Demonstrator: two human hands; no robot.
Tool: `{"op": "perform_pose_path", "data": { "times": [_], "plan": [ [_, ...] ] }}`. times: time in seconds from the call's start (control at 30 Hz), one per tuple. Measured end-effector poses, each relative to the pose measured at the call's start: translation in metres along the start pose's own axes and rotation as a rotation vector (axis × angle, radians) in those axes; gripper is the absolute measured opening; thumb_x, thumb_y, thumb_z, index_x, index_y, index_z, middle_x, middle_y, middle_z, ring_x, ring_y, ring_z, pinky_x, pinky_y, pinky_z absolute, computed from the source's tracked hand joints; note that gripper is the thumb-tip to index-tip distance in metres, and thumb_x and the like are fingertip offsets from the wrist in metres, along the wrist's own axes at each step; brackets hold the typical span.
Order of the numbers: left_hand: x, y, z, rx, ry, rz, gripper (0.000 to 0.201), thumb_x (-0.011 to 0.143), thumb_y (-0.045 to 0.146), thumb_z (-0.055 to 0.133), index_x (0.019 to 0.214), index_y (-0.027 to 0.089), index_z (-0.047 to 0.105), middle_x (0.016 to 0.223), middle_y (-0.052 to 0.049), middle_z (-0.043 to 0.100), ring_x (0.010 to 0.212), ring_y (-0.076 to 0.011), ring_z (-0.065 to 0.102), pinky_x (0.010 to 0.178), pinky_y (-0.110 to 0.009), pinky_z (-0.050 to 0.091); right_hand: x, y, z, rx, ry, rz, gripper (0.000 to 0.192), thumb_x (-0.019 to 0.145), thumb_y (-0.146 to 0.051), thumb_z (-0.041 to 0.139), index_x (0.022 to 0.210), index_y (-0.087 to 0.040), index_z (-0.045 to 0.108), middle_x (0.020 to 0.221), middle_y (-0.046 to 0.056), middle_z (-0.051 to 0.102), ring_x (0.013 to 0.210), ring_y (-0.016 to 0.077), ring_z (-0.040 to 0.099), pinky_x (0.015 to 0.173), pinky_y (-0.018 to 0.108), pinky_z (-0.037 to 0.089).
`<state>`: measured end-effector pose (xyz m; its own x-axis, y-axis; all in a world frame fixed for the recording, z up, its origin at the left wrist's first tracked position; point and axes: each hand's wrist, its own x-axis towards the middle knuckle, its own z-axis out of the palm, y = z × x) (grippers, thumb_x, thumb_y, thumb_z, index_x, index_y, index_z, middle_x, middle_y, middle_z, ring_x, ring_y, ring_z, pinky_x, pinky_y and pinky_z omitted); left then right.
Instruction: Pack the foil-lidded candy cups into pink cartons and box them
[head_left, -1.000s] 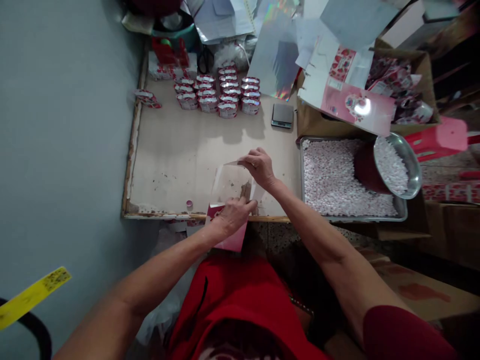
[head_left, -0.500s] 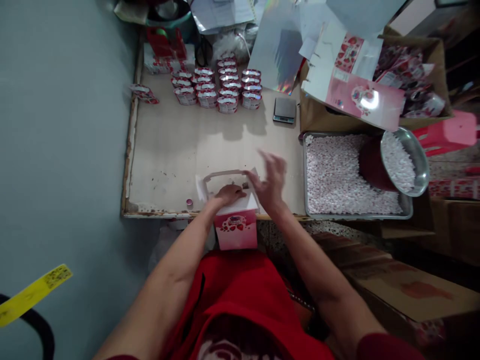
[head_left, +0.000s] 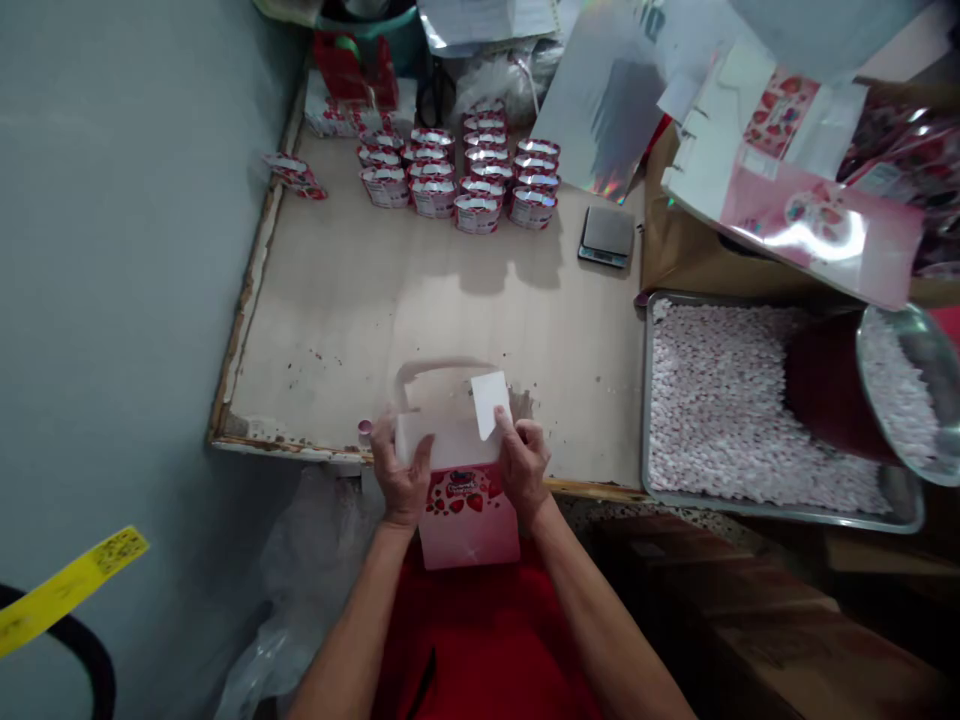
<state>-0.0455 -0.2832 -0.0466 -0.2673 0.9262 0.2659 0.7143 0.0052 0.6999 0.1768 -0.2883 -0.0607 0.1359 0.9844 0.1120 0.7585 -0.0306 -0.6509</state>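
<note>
Box sitting at worktop near edge; cups lying behind; tray sitting right; scale between.

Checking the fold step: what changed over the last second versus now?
The pink box, a flat blank a second ago, now stands erected at the table edge. Left hand and right hand, earlier up on the flat card, have come to grip the box's two sides; one white flap sticks up. The cups, scale and candy tray kept their places.
</note>
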Motion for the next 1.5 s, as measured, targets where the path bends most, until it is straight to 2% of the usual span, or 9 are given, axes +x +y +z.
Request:
{"op": "perform_pose_path", "data": {
  "times": [0.17,0.33,0.57,0.7,0.83,0.97,1.17,1.3,1.5],
  "plan": [
    [0.022,0.000,0.021,-0.015,-0.239,0.385,0.043,0.102,0.017,0.047,0.139,0.027,0.068,0.148,-0.011,0.067,0.151,-0.0286,0.049,0.123,-0.054,0.041,0.045,0.019,-0.022,-0.075,-0.250,-0.270,0.040,0.108,-0.042,0.047,0.128,-0.024,0.076,0.093,0.009,0.060,0.089,0.0232,0.060,0.084,0.035,0.056],
    [0.047,-0.001,0.011,0.089,-0.360,0.468,0.041,0.093,0.024,0.062,0.131,0.024,0.074,0.146,-0.010,0.069,0.150,-0.0335,0.050,0.123,-0.058,0.041,0.122,0.035,-0.024,-0.007,0.014,-0.192,0.061,0.095,-0.062,0.066,0.131,-0.014,0.067,0.107,0.015,0.065,0.100,0.0295,0.058,0.087,0.042,0.054],
    [0.061,-0.010,0.019,0.074,-0.170,0.093,0.039,0.101,0.035,0.054,0.134,0.021,0.069,0.133,-0.013,0.073,0.136,-0.0282,0.060,0.119,-0.049,0.045,0.187,0.008,-0.028,-0.226,-0.742,-0.817,0.050,0.105,-0.020,0.049,0.151,-0.037,0.060,0.097,0.005,0.071,0.085,0.0207,0.052,0.085,0.033,0.044],
    [0.050,-0.006,0.040,0.038,0.115,-0.302,0.036,0.100,0.048,0.061,0.118,0.018,0.071,0.122,-0.014,0.073,0.120,-0.0278,0.064,0.111,-0.047,0.048,0.195,-0.009,-0.050,-0.237,-0.932,-0.986,0.065,0.094,-0.015,0.064,0.155,-0.034,0.056,0.139,0.014,0.061,0.113,0.0277,0.053,0.101,0.043,0.044],
    [0.045,-0.003,0.061,-0.266,0.332,-0.389,0.035,0.094,0.051,0.070,0.106,0.019,0.075,0.107,-0.009,0.074,0.103,-0.0239,0.067,0.097,-0.039,0.053,0.212,-0.018,-0.054,0.040,-1.108,-0.710,0.051,0.088,-0.039,0.077,0.137,-0.027,0.068,0.145,0.014,0.053,0.125,0.0302,0.054,0.108,0.050,0.047],
    [0.044,-0.002,0.075,-0.470,0.407,-0.419,0.029,0.089,0.042,0.074,0.109,0.020,0.075,0.110,-0.008,0.074,0.104,-0.0232,0.068,0.097,-0.037,0.052,0.210,-0.018,-0.018,0.122,-0.918,-0.108,0.063,0.084,-0.054,0.079,0.134,-0.022,0.059,0.129,0.012,0.062,0.100,0.0240,0.065,0.087,0.040,0.057],
    [0.049,0.012,0.084,-0.676,0.550,-0.572,0.025,0.080,0.033,0.066,0.101,0.019,0.070,0.093,-0.005,0.072,0.088,-0.0199,0.068,0.084,-0.032,0.054,0.184,-0.025,0.011,-0.232,-0.917,-0.096,0.058,0.085,-0.042,0.078,0.135,-0.021,0.056,0.108,0.011,0.074,0.094,0.0291,0.069,0.083,0.040,0.054],
    [0.048,0.045,0.058,-0.775,0.539,-0.794,0.018,0.072,0.036,0.065,0.077,0.018,0.067,0.068,0.001,0.064,0.062,-0.0140,0.058,0.061,-0.024,0.047,0.158,-0.036,-0.027,-0.060,-0.957,0.029,0.073,0.071,-0.036,0.088,0.135,-0.020,0.056,0.117,0.013,0.075,0.101,0.0301,0.069,0.087,0.042,0.056],
    [0.022,0.113,-0.009,-0.961,0.345,-0.957,0.019,0.064,0.033,0.070,0.076,0.017,0.067,0.059,0.001,0.063,0.050,-0.0125,0.054,0.049,-0.022,0.040,0.084,-0.049,-0.116,0.820,-1.224,0.654,0.088,0.051,-0.033,0.100,0.128,-0.019,0.060,0.112,0.009,0.078,0.090,0.0242,0.073,0.082,0.039,0.063]
  ]
}}
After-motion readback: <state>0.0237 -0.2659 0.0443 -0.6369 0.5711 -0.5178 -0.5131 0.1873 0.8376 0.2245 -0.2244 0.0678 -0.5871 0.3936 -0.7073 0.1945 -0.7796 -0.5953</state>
